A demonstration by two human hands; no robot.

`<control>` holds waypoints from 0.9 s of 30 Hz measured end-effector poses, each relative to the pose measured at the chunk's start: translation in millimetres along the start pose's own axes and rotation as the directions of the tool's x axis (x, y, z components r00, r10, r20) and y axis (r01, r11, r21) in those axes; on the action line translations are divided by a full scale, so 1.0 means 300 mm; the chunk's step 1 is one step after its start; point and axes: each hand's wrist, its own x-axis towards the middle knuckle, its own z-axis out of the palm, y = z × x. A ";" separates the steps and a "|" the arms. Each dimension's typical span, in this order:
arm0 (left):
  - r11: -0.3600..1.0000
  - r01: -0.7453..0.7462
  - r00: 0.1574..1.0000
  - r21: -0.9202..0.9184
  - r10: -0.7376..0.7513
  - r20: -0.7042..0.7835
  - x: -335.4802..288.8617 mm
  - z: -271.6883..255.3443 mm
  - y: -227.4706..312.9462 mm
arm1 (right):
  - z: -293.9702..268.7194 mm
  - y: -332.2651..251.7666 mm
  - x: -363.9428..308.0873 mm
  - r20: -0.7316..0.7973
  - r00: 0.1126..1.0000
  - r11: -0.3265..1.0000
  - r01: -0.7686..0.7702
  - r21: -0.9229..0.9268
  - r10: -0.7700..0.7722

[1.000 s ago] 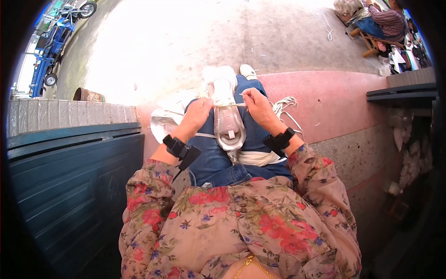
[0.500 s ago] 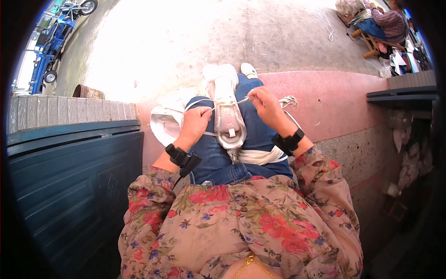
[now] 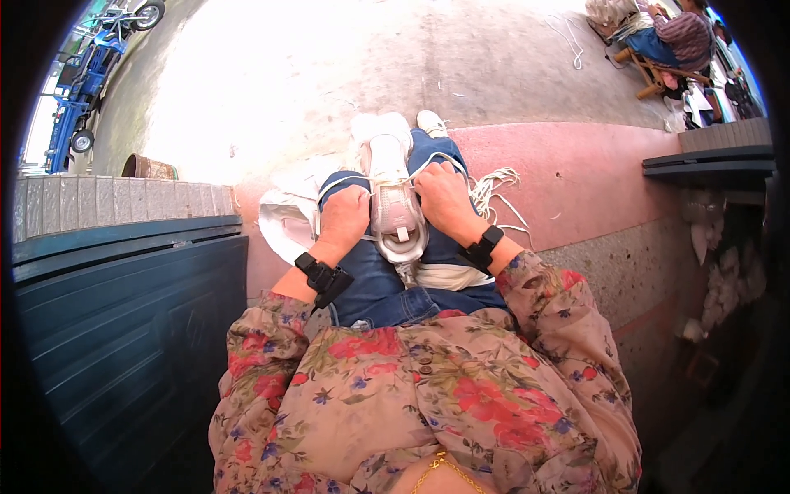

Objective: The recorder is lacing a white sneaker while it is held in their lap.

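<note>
A white and pale pink shoe (image 3: 398, 216) lies lengthwise between my thighs, its heel toward me. Cream shoelace crosses its upper part, and one loop (image 3: 448, 156) arcs out over the right knee. My left hand (image 3: 346, 216) is closed beside the shoe's left edge, with lace running into its fingers. Against the right edge, my right hand (image 3: 444, 196) is curled with its fingertips pinching the lace. The fingertips of both hands are partly hidden. A bundle of cream laces (image 3: 457, 277) lies across my lap under the right wrist.
Another white shoe part (image 3: 284, 226) rests by my left thigh. Loose laces (image 3: 498, 191) trail beside the right knee. Dark blue door panels (image 3: 132, 313) stand at left. Far off are a blue three-wheeled vehicle (image 3: 82, 90) and a seated person (image 3: 679, 37) at right.
My right hand has come down and inward to the shoe's edge. The lace stretched toward it earlier now bows in a loop. My left hand stays near the left side.
</note>
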 end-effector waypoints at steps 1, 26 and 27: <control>0.996 -0.074 0.997 0.057 0.075 -0.016 0.000 0.000 -0.001 | -0.004 -0.001 0.002 0.008 0.999 0.998 0.054 -0.023 -0.054; 0.863 -0.180 0.951 0.472 0.275 -0.140 -0.046 0.000 0.099 | -0.050 -0.069 -0.024 0.021 0.992 0.960 0.127 -0.251 -0.126; 0.869 -0.155 0.963 0.471 0.239 -0.124 -0.055 0.003 0.103 | -0.046 -0.062 -0.026 0.021 0.992 0.960 0.127 -0.251 -0.126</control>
